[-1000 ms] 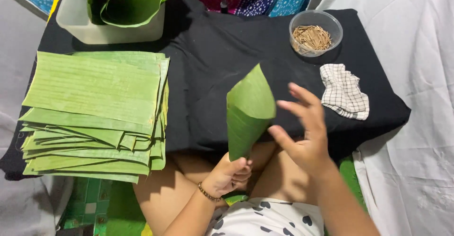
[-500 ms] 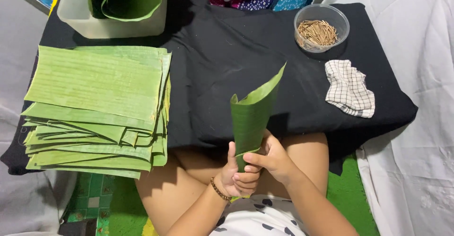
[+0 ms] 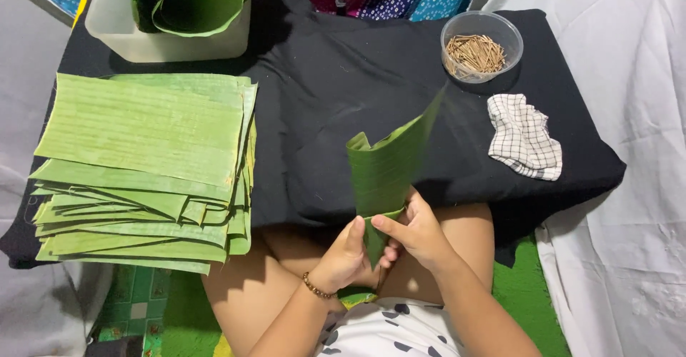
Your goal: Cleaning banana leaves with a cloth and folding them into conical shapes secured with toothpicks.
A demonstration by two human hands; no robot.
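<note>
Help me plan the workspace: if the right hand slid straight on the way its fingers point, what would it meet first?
The right hand points left; it would probably meet the left hand first, across the leaf cone both grip.

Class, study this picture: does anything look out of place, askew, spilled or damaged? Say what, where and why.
Little stands out. The checked cloth lies crumpled by the table's right edge, and the leaf stack is fanned unevenly at its lower edges. The sticks stay inside their bowl. Both hands hold the rolled leaf, which looks undamaged.

No packages, labels, signs or screens anywhere in view
</note>
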